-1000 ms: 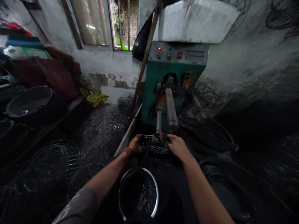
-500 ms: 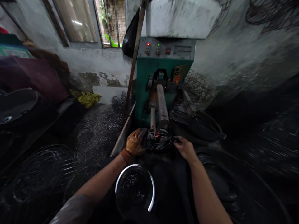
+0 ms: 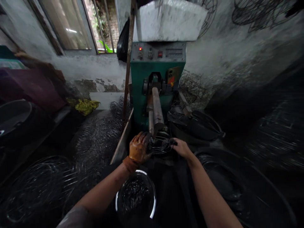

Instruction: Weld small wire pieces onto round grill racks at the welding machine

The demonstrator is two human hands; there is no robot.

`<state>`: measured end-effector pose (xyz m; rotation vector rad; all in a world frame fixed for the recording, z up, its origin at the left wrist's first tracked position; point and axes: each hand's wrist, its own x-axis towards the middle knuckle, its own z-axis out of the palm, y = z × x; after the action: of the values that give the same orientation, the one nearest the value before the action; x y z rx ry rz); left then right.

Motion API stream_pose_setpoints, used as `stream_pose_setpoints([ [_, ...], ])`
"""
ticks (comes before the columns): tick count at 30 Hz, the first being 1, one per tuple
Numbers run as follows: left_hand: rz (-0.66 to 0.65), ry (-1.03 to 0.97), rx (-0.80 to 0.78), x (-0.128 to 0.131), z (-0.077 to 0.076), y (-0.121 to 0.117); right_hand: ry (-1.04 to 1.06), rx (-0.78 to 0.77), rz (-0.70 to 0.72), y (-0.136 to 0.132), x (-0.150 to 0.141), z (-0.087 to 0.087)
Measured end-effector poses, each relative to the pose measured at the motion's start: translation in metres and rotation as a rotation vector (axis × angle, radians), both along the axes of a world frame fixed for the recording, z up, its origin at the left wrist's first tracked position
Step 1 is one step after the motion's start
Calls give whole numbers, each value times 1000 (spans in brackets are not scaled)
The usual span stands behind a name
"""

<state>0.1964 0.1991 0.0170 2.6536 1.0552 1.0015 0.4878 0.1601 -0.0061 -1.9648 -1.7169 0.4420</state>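
Note:
My left hand (image 3: 139, 148), in an orange-brown glove with dark fingertips, is closed on the left side of a small wire frame (image 3: 161, 146). At its right side, the fingers of my right hand (image 3: 180, 147) pinch the same frame; dark covers show on those fingertips. The wire frame sits just below the tips of the two metal electrode arms (image 3: 157, 109) of a green spot welder (image 3: 140, 74). Parts of the frame are hidden by my fingers and by shadow. Nearer to me, below my left wrist, is a shiny round bowl (image 3: 155, 202) with small metal pieces (image 3: 136, 193).
Tangled wire pieces (image 3: 95, 139) are heaped on the left. To the right stand dark tubs, one with a wide rim (image 3: 268, 186). A wooden board (image 3: 122, 139) runs beside the machine, with a rusty upright bar (image 3: 128, 69) behind it. A white foam box (image 3: 169, 20) rests on top.
The green light on the machine has gone out, and the glowing spots at the electrode tips are gone. My right hand has come closer to my left. The view has shifted slightly.

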Motion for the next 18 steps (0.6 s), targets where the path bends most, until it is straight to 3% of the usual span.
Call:
stream_pose_setpoints([
  [4,-13,-93,-25,-19,1,-12,152,-20,95,-15,1,5],
  [8,-104,-116,0,-31,13,-25,240,-82,190,-38,-7,21],
  [13,-259,-9,81,-16,30,-28,24,-170,230,-51,-30,61],
  [18,-364,185,-51,-6,24,-21,-121,-244,360,-47,-56,80],
])
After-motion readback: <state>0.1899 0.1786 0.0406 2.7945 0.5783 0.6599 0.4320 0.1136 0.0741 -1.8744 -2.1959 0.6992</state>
